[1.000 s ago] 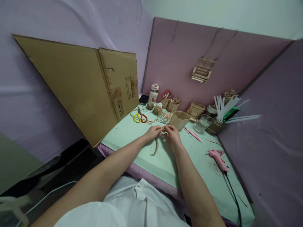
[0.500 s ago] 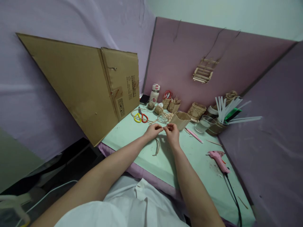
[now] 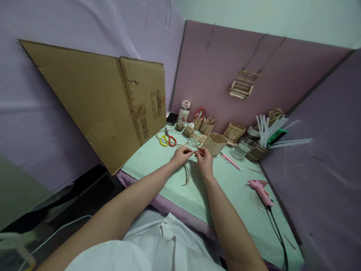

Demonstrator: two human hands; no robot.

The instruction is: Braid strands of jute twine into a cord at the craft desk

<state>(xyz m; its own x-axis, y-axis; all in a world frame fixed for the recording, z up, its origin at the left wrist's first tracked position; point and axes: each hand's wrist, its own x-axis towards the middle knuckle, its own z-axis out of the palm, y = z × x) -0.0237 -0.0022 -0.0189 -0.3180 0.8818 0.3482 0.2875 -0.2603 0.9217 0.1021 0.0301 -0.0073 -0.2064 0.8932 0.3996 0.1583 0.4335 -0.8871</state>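
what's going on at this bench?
A person's left hand and right hand are close together over the table, fingertips pinching what looks like thin cord; a tan strand shows below the left hand. A ribbed container stands just beyond the right hand. Scissors and a pink glue gun lie untouched.

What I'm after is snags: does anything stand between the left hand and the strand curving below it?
Nothing visible: the strand emerges from beneath the left hand. The right hand is beside it, fingertips close to the left's; the corrugated holder stands farther back.
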